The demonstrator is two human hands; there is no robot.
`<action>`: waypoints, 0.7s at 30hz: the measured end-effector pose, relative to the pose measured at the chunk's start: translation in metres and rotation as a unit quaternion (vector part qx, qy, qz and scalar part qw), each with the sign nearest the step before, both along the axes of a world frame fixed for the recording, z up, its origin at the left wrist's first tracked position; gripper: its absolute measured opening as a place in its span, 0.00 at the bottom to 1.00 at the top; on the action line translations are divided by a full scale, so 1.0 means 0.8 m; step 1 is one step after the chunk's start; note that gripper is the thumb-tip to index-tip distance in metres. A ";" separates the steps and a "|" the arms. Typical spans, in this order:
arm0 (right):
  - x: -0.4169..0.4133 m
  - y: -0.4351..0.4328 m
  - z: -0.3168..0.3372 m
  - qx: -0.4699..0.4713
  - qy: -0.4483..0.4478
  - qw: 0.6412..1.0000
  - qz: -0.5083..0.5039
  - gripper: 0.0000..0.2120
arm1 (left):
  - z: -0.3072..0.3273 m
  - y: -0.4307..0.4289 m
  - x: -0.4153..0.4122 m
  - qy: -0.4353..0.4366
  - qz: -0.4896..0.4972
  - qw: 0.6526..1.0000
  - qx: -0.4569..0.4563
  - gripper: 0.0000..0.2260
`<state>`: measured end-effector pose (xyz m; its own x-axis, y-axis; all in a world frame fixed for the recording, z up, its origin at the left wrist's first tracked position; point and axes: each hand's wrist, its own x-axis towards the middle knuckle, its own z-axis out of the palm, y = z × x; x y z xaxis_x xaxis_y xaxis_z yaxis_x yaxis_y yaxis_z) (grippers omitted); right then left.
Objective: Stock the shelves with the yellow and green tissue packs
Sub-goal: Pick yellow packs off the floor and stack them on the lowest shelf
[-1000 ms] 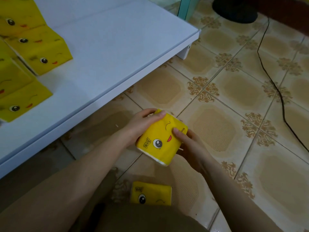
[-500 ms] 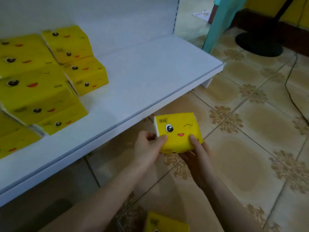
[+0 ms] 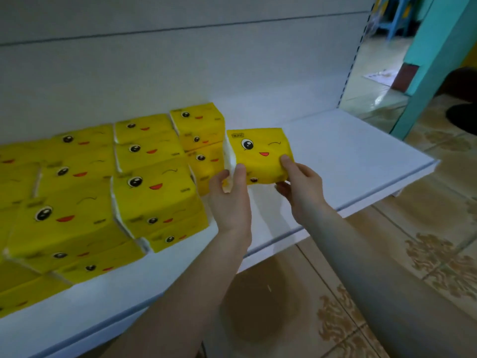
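Observation:
A yellow tissue pack with a winking cartoon face hangs just above the white shelf, right beside the stacked packs. My left hand grips its left white end, thumb on the front. My right hand holds its lower right corner, thumb on the face. Several matching yellow packs are stacked in rows across the left half of the shelf. No green pack is visible.
The shelf's white back panel rises behind the stacks. Patterned tan floor tiles lie to the right and below. A teal post and a black round base stand at the far right.
Both hands lifted the pack from near the floor up and forward over the shelf, next to the stacks. The view rose, so the pack lying on the floor dropped out of sight.

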<state>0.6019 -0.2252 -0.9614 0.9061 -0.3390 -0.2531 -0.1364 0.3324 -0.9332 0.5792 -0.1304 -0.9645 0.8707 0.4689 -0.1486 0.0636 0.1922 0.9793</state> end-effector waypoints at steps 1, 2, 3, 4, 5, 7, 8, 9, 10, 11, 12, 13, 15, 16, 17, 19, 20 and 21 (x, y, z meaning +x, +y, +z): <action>0.015 0.010 0.004 0.000 -0.001 1.000 0.009 0.10 | 0.000 0.002 0.009 0.003 0.017 1.000 0.001 0.12; 0.027 0.020 0.008 -0.006 -0.003 1.000 0.022 0.09 | -0.002 0.005 0.018 -0.002 0.034 0.999 -0.010 0.11; 0.038 0.030 0.010 -0.015 -0.004 0.999 0.034 0.09 | -0.003 0.007 0.025 -0.007 0.050 0.998 -0.026 0.10; 0.048 0.039 0.011 -0.025 -0.004 0.999 0.046 0.09 | -0.003 0.009 0.031 -0.011 0.068 0.997 -0.043 0.10; 0.057 0.047 0.012 -0.037 -0.001 0.998 0.055 0.10 | -0.003 0.010 0.037 -0.010 0.086 0.995 -0.056 0.10; 0.069 0.060 0.010 -0.066 0.010 0.995 0.072 0.10 | -0.004 0.011 0.044 -0.013 0.106 0.993 -0.059 0.12; 0.073 0.064 0.009 -0.084 0.013 0.993 0.081 0.10 | -0.003 0.011 0.045 -0.010 0.110 0.993 -0.037 0.13; 0.075 0.068 0.007 -0.103 0.014 0.990 0.091 0.10 | -0.003 0.012 0.045 -0.002 0.111 0.994 -0.009 0.14; 0.077 0.072 0.007 -0.117 0.015 0.988 0.102 0.11 | -0.005 0.013 0.047 0.002 0.106 0.994 0.016 0.14; 0.079 0.075 0.007 -0.125 0.014 0.985 0.115 0.12 | -0.007 0.013 0.048 0.008 0.096 0.995 0.032 0.14; 0.080 0.077 0.007 -0.126 0.016 0.983 0.130 0.14 | -0.008 0.014 0.050 0.014 0.084 0.995 0.042 0.15; 0.082 0.080 0.007 -0.125 0.018 0.982 0.143 0.18 | -0.007 0.015 0.052 0.022 0.071 0.996 0.047 0.15; 0.086 0.086 0.008 -0.127 0.030 0.978 0.163 0.24 | -0.007 0.018 0.056 0.043 0.054 0.995 0.067 0.16; 0.088 0.088 0.008 -0.130 0.035 0.976 0.170 0.25 | -0.006 0.020 0.056 0.049 0.050 0.995 0.077 0.16; 0.089 0.089 0.008 -0.132 0.039 0.975 0.176 0.26 | -0.005 0.022 0.057 0.055 0.048 0.994 0.080 0.16; 0.089 0.087 0.009 -0.129 0.046 0.974 0.183 0.27 | -0.002 0.021 0.055 0.058 0.044 0.994 0.081 0.17; 0.087 0.086 0.009 -0.126 0.048 0.974 0.184 0.27 | 0.000 0.020 0.052 0.056 0.041 0.994 0.090 0.17; 0.086 0.085 0.008 -0.121 0.048 0.975 0.182 0.28 | 0.000 0.019 0.051 0.055 0.039 0.993 0.098 0.16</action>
<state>0.6706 -0.1574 -0.9548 0.9533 -0.0601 -0.2958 -0.2953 0.0170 -0.9552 0.6199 -0.1148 -0.9644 0.8145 0.5629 -0.1409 0.1655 0.0074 0.9862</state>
